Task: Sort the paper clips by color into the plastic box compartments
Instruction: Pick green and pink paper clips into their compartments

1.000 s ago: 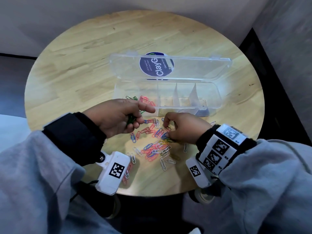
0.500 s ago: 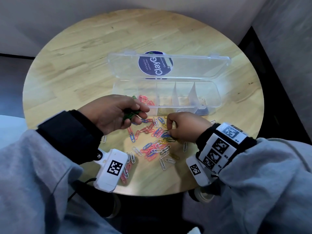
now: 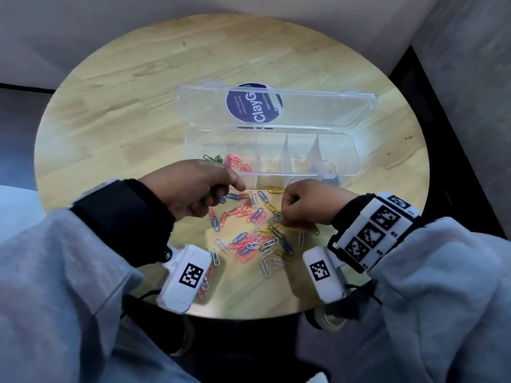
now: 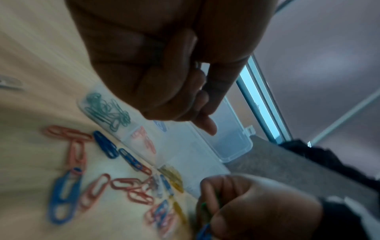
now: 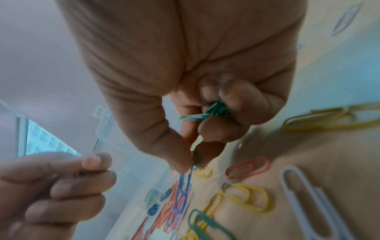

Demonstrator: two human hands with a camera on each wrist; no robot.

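A clear plastic box with its lid open stands on the round wooden table. Green clips lie in its leftmost compartment and pink clips in the one beside it. A mixed pile of paper clips lies in front of the box. My left hand is curled round green clips, just left of the pile. My right hand holds a bunch of green clips in its curled fingers, and its thumb and finger pinch another green clip over the pile.
The box lid carries a round blue sticker. The table's near edge is just behind my wrists. A wall closes the far side, and a dark floor strip runs along the right.
My right hand has lifted off the pile and drawn slightly right with a clip pinched. My left hand has shifted a little toward the pile, still holding green clips.
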